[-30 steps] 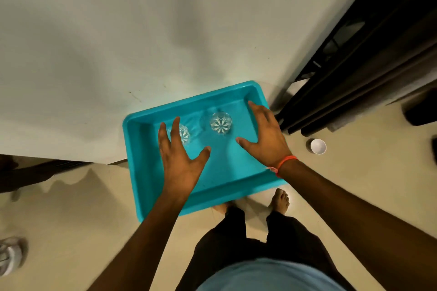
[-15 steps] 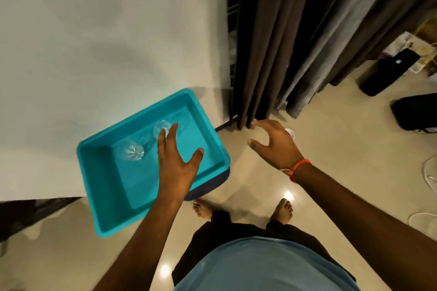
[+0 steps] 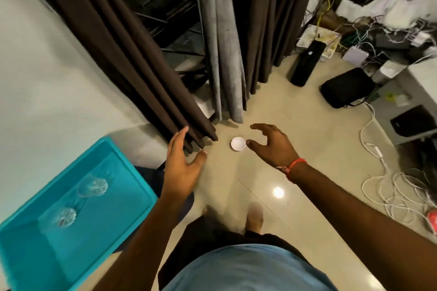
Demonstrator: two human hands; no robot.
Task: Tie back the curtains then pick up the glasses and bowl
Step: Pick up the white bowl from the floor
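Right hand spread beside bowl (bare floor around), fingers empty

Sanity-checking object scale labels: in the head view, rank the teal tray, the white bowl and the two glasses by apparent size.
1. Teal tray, largest by far.
2. The two glasses, upper and lower: they look alike, so no ranking between them.
3. White bowl, smallest, though it lies farther from the camera, so that is unsure.

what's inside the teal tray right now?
Two clear glasses sit in the teal tray, apart from each other. Nothing else shows on the visible tray floor; its near-left corner is cut off by the frame edge.
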